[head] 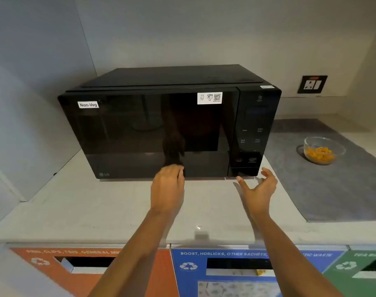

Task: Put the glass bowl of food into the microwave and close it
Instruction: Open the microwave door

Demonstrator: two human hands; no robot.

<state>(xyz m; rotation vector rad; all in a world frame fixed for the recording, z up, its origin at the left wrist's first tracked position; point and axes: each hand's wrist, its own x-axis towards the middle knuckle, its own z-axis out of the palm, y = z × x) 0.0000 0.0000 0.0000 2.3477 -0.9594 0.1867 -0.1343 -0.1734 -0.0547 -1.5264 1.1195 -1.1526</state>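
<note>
A grey mat (324, 189) lies on the pale counter (97, 211), a wall socket (312, 84) above (orange, blue, green bins below).

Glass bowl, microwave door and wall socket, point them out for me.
glass bowl (324, 144): head view, on its clear near wall above the food.
microwave door (127, 133): head view, on the dark glass panel.
wall socket (312, 84): head view, on its white faceplate.

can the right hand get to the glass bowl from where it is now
Probably yes. The right hand is open and empty near the microwave's lower right corner; the glass bowl sits uncovered on the grey mat, nothing between.
</note>
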